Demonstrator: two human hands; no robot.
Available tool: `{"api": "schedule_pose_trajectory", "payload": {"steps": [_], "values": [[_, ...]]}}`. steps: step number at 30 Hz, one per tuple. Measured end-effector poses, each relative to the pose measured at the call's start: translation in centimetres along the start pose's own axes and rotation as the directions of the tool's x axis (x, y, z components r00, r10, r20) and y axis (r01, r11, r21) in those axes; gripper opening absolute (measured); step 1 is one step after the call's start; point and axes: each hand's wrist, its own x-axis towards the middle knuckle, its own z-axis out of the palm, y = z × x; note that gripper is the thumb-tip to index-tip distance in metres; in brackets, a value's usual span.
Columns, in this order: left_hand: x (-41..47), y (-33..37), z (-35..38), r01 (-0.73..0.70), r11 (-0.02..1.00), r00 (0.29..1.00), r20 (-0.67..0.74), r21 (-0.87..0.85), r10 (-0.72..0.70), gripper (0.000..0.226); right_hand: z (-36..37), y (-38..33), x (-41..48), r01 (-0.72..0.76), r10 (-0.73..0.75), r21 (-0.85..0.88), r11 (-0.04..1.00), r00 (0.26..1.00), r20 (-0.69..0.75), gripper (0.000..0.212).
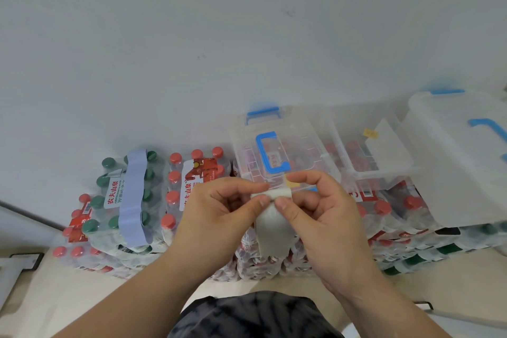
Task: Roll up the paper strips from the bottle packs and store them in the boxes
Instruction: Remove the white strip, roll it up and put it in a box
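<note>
A dark mottled garment (255, 315) is lying nearest the lens, below the grip, with a forearm reaching forward on either side of it. The left hand (219, 217) and the right hand (323, 217) are meeting at centre. Each is pinching the white paper strip (274, 228) between thumb and forefinger, with the remaining fingers curled loosely behind.

The rolled end of the strip is sitting inside the pinch, and the fingertips of the two hands are nearly touching across it. The unrolled tail is hanging straight down below the grip, its lower edge free in front of the red-capped shrink-wrapped bottle packs (175, 186).

Step in hand, as judged: rolling. The roll is small and most of the visible strip is loose, so winding is probably not far along.

Directly beyond the grip, a clear plastic box with a blue handle (301, 143) is standing on the packs, and its lid appears to be down. To the right of the grip is a second clear plastic box (452, 173) — whether it is open cannot be told. To the left of the grip, a lilac paper strip (134, 197) is lying over a green-capped bottle pack (105, 181), not yet removed.

The next move is calling for continued winding with the edges kept aligned. After that, one hand will probably have to hold the roll closed while the other frees a lid.
</note>
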Motion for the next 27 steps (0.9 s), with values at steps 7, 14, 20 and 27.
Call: {"api": "schedule_pose_trajectory", "payload": {"steps": [7,14,20,27], "values": [[-0.25,-0.01,0.27,-0.046,0.999,0.998,-0.048,0.003,0.046,0.016,0.07,0.27,0.02,-0.001,0.001,-0.007,1.0,1.0,0.002,0.033],[0.04,0.23,0.28,-0.056,0.998,0.998,-0.008,-0.001,0.056,0.014,-0.01,0.34,0.14,0.039,-0.039,0.024,0.999,0.999,-0.006,0.025],[-0.33,0.25,0.13,-0.08,0.997,0.995,0.055,-0.015,0.081,0.013,-0.14,0.31,-0.04,0.074,-0.071,0.08,0.994,0.997,-0.03,0.014],[-0.3,0.16,0.01,-0.001,0.998,0.994,0.105,-0.061,0.007,0.019,-0.43,0.17,-0.28,0.053,-0.054,0.104,0.993,0.999,0.007,0.01]]}}
